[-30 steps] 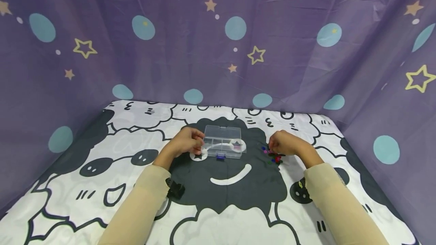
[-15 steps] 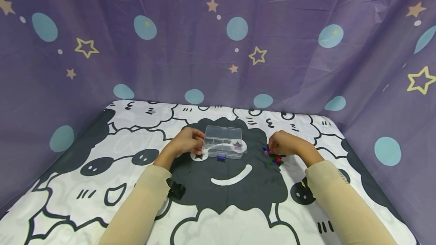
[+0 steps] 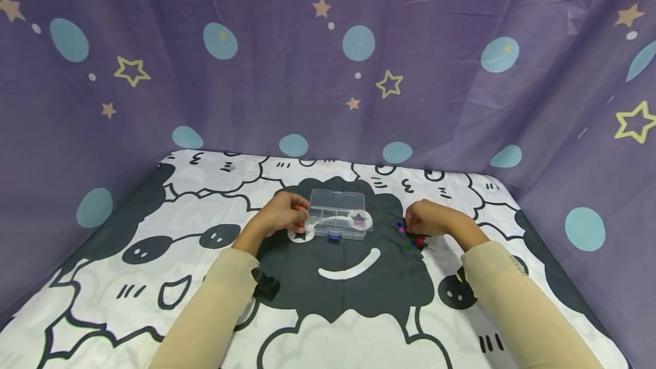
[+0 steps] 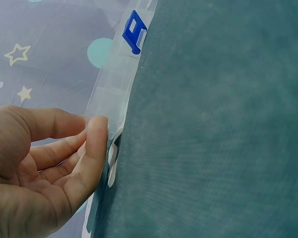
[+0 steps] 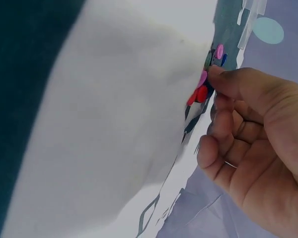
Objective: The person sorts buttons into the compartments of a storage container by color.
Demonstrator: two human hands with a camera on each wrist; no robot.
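A clear plastic compartment box point(image 3: 337, 200) stands with its lid raised, its blue latch point(image 3: 334, 237) toward me. My left hand point(image 3: 282, 213) pinches the box's left side; in the left wrist view, thumb and forefinger meet at the box's end point(image 4: 109, 96). Small round button-like pieces point(image 3: 420, 241) in red, pink, blue and green lie loose right of the box. Over them is my right hand point(image 3: 426, 218), fingers curled downward. In the right wrist view its thumb tip is right beside the red and pink pieces point(image 5: 202, 93); whether one is between the fingertips is hidden.
A white cloth printed with cartoon sheep point(image 3: 195, 255) covers the table, and the box stands on its dark patch point(image 3: 369, 295). Behind rises a purple curtain point(image 3: 307, 113) with stars and dots. A black strap-like device point(image 3: 266, 285) sits at the left wrist.
The head view has shifted slightly. My left hand stays at the box, and my right hand stays over the small pieces with only slight finger movement.
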